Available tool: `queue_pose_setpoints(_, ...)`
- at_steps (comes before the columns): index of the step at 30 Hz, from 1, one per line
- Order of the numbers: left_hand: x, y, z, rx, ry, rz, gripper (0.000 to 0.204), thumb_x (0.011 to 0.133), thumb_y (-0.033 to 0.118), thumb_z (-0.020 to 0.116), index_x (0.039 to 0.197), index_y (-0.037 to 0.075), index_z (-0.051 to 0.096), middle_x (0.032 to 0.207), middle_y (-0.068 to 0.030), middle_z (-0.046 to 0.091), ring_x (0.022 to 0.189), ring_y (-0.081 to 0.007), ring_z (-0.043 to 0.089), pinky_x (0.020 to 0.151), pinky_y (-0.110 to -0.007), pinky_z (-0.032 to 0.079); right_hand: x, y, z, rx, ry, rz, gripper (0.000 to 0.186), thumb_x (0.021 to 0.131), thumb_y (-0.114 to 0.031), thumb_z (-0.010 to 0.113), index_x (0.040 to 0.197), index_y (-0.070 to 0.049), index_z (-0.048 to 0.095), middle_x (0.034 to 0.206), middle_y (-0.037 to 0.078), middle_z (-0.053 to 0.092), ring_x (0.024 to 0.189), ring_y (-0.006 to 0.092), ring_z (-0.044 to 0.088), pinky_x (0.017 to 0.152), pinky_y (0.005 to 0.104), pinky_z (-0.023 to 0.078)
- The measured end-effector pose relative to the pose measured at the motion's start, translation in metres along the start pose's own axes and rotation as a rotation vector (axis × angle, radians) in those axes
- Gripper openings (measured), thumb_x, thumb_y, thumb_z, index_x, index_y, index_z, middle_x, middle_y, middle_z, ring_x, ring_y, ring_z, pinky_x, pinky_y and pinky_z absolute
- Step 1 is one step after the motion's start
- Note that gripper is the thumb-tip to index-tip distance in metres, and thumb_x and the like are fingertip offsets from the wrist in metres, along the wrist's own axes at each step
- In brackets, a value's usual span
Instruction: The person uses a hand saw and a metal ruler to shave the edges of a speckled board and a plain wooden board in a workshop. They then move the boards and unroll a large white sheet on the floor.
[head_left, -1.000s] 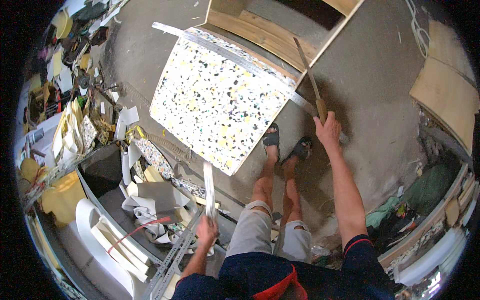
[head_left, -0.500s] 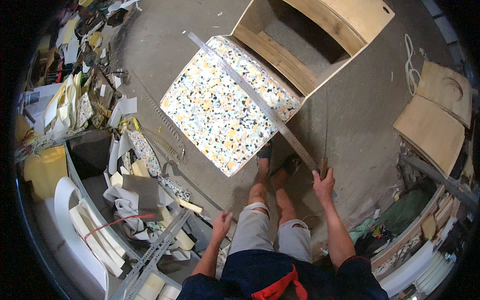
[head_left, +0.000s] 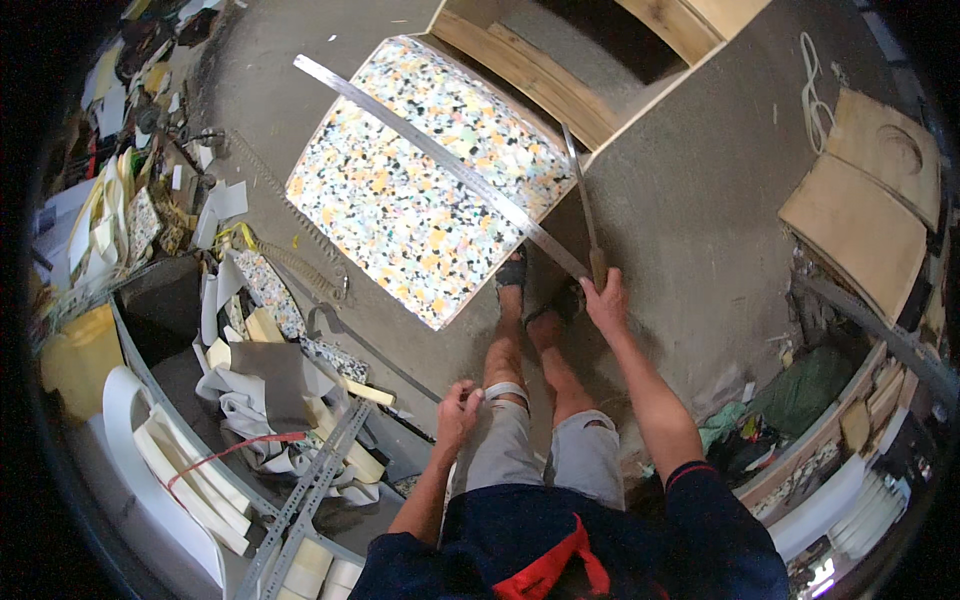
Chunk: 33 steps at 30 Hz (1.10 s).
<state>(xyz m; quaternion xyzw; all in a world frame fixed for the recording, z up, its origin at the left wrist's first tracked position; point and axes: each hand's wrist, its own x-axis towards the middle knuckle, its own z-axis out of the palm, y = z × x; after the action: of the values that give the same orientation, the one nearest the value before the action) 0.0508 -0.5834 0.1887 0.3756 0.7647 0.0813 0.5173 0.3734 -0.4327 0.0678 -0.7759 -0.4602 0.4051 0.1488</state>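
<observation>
A speckled multicolour foam sheet (head_left: 395, 235) covers one part of a wooden frame (head_left: 650, 120). Across the foam runs a long metal ruler (head_left: 425, 148) at a slant, its far end sticking out past the foam's edge. My right hand (head_left: 608, 300) is closed on the ruler's near end and on the wooden handle of a long, thin-bladed knife (head_left: 580, 185). The knife's blade points away from me, beside the foam's right corner. Close to my left knee, my left hand (head_left: 460, 410) has curled fingers; whether something is in them is hidden.
Foam offcuts and scraps (head_left: 265, 380) are piled on the left, beside a perforated metal rail (head_left: 330, 460). A coiled hose (head_left: 290, 255) and a dark strap (head_left: 370, 350) lie on the floor. At right are curved plywood panels (head_left: 860, 235) and a white cable (head_left: 815, 100).
My right hand has moved forward and left with the ruler and knife, and the blade shows more clearly. My left hand has risen slightly toward my knee. The whole view has shifted.
</observation>
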Motion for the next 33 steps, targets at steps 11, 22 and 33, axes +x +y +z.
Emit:
queue_pose_setpoints(11,0.169,0.079,-0.068,0.083,0.323,0.176,0.045,0.1,0.028,0.058,0.133,-0.003,0.056,0.135,-0.0259,0.056,0.125,-0.0397,0.054,0.101,-0.043,0.045,0.035,-0.027,-0.018,-0.14,0.102,-0.187,0.055,0.094,-0.038,0.066,0.124,0.006,0.049,0.106,0.029,0.059,0.098,0.0481,0.06,0.082,0.0537,0.048)
queue_pose_setpoints(22,0.429,0.228,-0.1,0.34,0.701,0.336,0.075,0.099,0.043,0.051,0.154,-0.002,0.027,0.161,-0.0268,0.022,0.149,-0.0485,0.014,0.119,-0.062,0.01,0.156,-0.198,0.015,-0.029,0.005,-0.554,0.051,0.095,-0.015,0.06,0.144,-0.006,0.048,0.108,0.024,0.06,0.094,0.0426,0.063,0.079,0.049,0.052)
queue_pose_setpoints(33,0.482,0.239,-0.088,0.451,0.763,0.132,0.073,0.101,0.042,0.042,0.16,0.007,0.018,0.165,-0.0248,0.007,0.152,-0.0465,-0.002,0.118,-0.063,-0.001,0.271,-0.265,0.072,0.003,-0.037,-0.63,0.048,0.09,-0.014,0.062,0.136,0.0,0.057,0.097,0.02,0.057,0.083,0.0372,0.061,0.072,0.0453,0.051)
